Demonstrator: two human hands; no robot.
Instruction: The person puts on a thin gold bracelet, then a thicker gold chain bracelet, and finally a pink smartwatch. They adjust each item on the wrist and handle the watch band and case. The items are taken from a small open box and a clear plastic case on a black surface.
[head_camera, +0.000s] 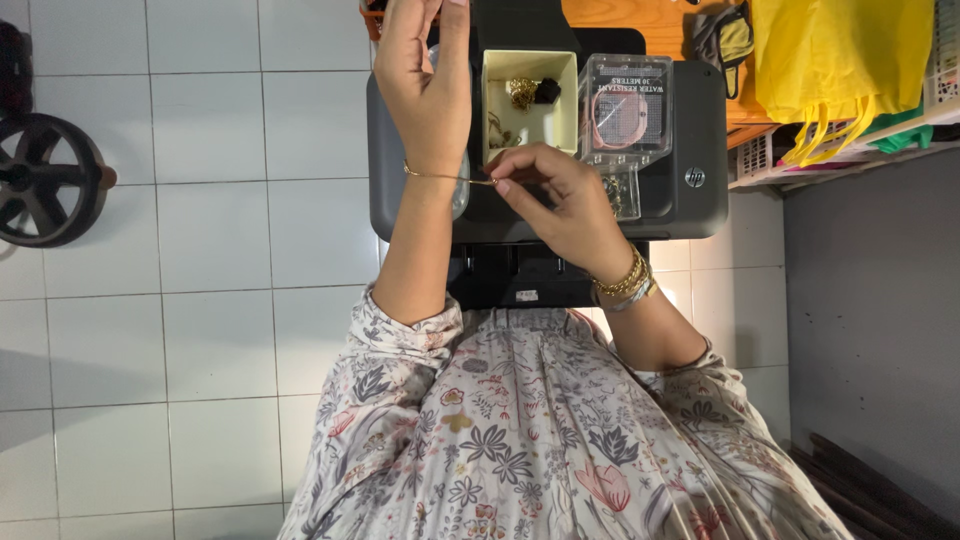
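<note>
My left hand (425, 75) is raised palm toward me, fingers loosely apart and holding nothing. A thin gold bracelet (432, 176) runs around its wrist. My right hand (560, 195) pinches the bracelet's end at the clasp (490, 181) between thumb and forefinger. Several gold bangles (625, 280) sit on my right wrist. Both hands hover over a dark grey printer (700, 190).
On the printer stand a cream open box (570, 100) holding gold jewellery and a clear plastic case (625, 110) with a pink watch. A yellow bag (840, 60) hangs over a shelf at right. A black wheel (45, 180) lies on the white tiled floor.
</note>
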